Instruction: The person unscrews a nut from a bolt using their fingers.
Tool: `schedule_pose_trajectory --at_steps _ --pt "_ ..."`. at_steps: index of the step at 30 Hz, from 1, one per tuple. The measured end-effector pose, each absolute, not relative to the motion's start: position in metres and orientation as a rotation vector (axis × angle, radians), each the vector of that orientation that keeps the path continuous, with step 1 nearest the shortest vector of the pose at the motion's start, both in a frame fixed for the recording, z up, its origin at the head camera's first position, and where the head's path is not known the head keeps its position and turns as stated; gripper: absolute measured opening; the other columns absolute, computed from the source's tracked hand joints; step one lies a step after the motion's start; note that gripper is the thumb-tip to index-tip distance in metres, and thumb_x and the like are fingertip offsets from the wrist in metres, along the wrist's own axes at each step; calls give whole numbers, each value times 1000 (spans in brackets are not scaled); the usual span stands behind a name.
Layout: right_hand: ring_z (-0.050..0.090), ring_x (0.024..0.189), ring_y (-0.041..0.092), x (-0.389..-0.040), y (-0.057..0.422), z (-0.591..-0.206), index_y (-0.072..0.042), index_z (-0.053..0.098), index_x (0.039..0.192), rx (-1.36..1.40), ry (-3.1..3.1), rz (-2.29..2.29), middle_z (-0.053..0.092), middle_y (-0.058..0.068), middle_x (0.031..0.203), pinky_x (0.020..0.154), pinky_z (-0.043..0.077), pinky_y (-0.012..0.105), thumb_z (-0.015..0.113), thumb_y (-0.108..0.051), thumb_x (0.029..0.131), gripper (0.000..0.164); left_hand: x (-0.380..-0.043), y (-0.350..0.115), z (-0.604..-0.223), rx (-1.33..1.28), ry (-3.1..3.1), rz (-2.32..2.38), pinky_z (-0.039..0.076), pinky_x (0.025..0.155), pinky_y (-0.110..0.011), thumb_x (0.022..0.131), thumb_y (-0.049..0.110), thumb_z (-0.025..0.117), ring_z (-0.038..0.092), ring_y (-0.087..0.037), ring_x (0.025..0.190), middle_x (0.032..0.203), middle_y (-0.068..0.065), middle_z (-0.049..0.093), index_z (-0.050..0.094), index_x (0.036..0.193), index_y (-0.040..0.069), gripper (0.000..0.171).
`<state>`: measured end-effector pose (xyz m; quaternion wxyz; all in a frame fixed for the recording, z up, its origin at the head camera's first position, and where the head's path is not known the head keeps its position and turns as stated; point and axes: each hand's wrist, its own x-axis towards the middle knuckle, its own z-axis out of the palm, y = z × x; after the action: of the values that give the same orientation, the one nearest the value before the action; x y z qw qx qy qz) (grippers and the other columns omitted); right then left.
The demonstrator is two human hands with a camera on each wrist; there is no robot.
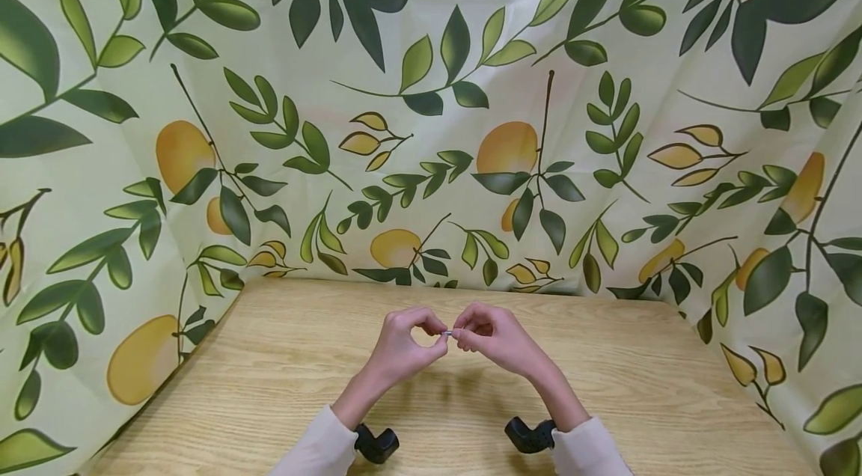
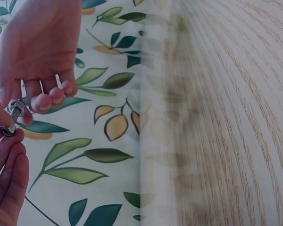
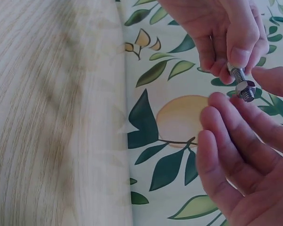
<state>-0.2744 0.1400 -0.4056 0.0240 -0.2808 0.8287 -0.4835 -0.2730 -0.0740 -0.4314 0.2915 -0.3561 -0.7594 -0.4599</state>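
Locate the bolt point(image 3: 238, 74) between your two hands, raised above the wood-grain table point(image 1: 269, 386). Your left hand point(image 1: 404, 345) clamps the bolt at its head end point(image 2: 8, 131), thumb on one side and fingertips on the other. Your right hand point(image 1: 498, 337) stands at the opposite end; in the right wrist view its thumb and forefinger are apart, on either side of the nut point(image 3: 244, 86), and its remaining fingers extend loosely. Whether either of these two right fingertips touches the nut cannot be told from the views. Note the long axis: in the head view the bolt lies roughly level, running left to right from one hand to the other, with its head to your left and its threaded end to your right. The nut sits on the thread near the free end, with a short length of thread projecting beyond it. Your right hand is therefore the nearer to the nut, and your left the nearer to the head. Any turning of the nut would likely depend on right fingertips closing across this axis, square to the flats, while the left pinch keeps the head from rotating.
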Motion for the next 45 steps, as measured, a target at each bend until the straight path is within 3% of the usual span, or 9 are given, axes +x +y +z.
schedule_pose_trajectory --at_steps 5,12,19,24,28,37,45 --pt "68 73 10 -276 141 -407 -2 72 102 -933 2542 -1447 74 11 84 72 62 36 65 -22 101 21 -273 -73 -431 -949 -2019 -1231 56 68 -21 75 -1 78 64 -4 72 75 6 74 73 78 16 18" --pt "68 76 15 -274 139 -407 -7 66 102 -937 2559 -1464 72 5 84 68 57 26 69 -12 95 9 -273 -74 -431 -950 -2039 -1233 55 68 -21 76 0 79 68 -19 70 76 4 75 74 79 15 16" --pt "68 74 18 -274 139 -409 -4 64 105 -945 2562 -1473 73 10 85 65 55 24 75 -11 92 18 -272 -74 -431 -946 -2038 -1247 55 68 -22 76 -1 78 65 -7 71 76 6 74 74 79 16 17" --pt "69 73 20 -275 141 -407 -8 69 106 -904 2562 -1435 74 9 84 68 60 35 69 -25 99 19 -272 -75 -431 -949 -2038 -1253 57 69 -23 76 -1 78 63 -3 73 76 6 74 74 79 17 18" --pt "69 74 13 -276 142 -407 -8 72 102 -927 2549 -1415 74 8 85 74 62 43 62 -27 103 21 -273 -75 -432 -951 -2040 -1239 56 69 -22 76 -1 78 63 -3 73 76 6 74 74 79 16 18" --pt "68 79 18 -275 140 -406 -8 67 102 -920 2581 -1450 72 4 86 70 57 26 70 -13 95 9 -272 -74 -430 -945 -2040 -1251 55 69 -22 76 0 78 68 -18 71 75 5 74 74 79 15 17" --pt "67 73 15 -275 141 -406 -6 67 106 -911 2595 -1438 73 7 84 66 55 26 73 -17 94 17 -271 -74 -429 -941 -2047 -1264 56 69 -22 76 -1 78 67 -14 72 76 6 74 74 79 16 17"
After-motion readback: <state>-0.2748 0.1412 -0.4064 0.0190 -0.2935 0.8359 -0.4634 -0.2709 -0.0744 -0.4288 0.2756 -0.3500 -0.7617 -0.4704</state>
